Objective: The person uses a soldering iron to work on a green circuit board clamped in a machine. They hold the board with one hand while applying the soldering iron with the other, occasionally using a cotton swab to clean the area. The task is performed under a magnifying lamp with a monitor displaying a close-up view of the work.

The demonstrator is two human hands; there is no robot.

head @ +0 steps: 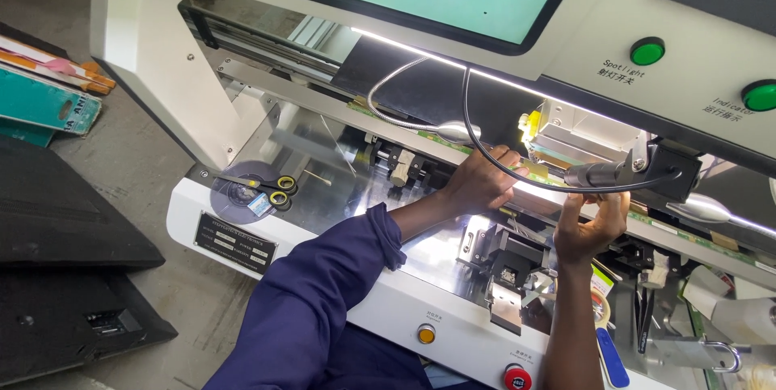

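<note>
Left hand (481,184) presses fingers flat on a thin circuit strip (453,146) along the machine's rail while right hand (588,224) pinches its edge; steady, even pressure seems wise.

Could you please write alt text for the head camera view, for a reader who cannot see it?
A person's left hand and right hand reach up to a long green strip under the bright head of a white bench machine. Yellow-handled scissors lie on its metal deck, and green buttons sit on its front panel.
</note>
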